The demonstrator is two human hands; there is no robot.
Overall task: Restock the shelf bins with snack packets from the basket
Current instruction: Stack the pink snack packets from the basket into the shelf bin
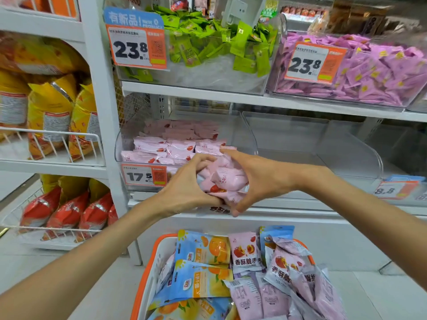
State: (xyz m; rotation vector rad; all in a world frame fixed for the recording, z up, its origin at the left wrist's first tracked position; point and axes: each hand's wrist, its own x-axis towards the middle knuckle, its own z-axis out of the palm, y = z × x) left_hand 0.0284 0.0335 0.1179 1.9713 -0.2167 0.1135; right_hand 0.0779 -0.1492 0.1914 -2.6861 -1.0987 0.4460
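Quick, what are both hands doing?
Left hand: fingers curled round small pale pink snack packets.
Right hand: gripping the same packets.

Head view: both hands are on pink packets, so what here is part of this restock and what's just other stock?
In the job: left hand, right hand, pink packets, clear bin, basket.
Other stock: green sweets, purple sweets, yellow bags.

White metal shelving unit (208, 94): upper board carries clear plastic bin of green sachets (208, 49) beside clear plastic bin of purple sachets (360, 70); lower board carries clear curved-front bin of pink packets (171, 144).
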